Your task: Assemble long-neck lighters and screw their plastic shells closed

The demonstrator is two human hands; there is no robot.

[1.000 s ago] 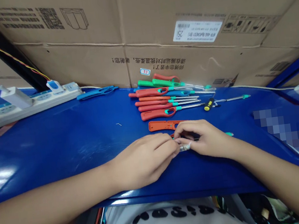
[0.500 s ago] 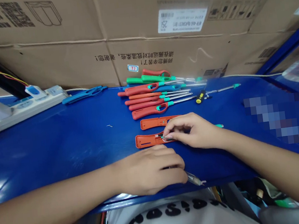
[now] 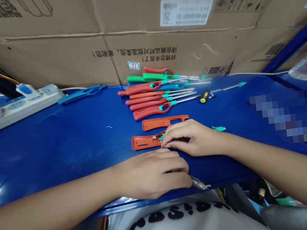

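Note:
My right hand (image 3: pixel 192 138) is closed in a pinch over the open orange lighter half-shell (image 3: pixel 142 142), which lies hollow side up with small green and dark parts inside. What its fingertips grip is hidden. Beyond the hand, a green lighter tip (image 3: pixel 219 129) pokes out. Closer to the table's front edge, my left hand (image 3: pixel 155 174) is wrapped around a small clear tube (image 3: pixel 198 183) with a pale end sticking out to the right. Just behind the half-shell lies a second orange half-shell (image 3: pixel 154 123), its trigger opening on the right.
Several assembled lighters (image 3: pixel 151 110) lie stacked at the back, against a cardboard box (image 3: pixel 74 61). A yellow-and-black screwdriver (image 3: pixel 204 96) and a loose metal lighter tube (image 3: pixel 231 87) are right of them. At left are blue handle parts (image 3: pixel 82 94) and a white power strip (image 3: pixel 15 109).
My right hand and the open half-shell have moved slightly left, showing more of the green tip. My left hand stays closed on the clear tube. The view has shifted a little.

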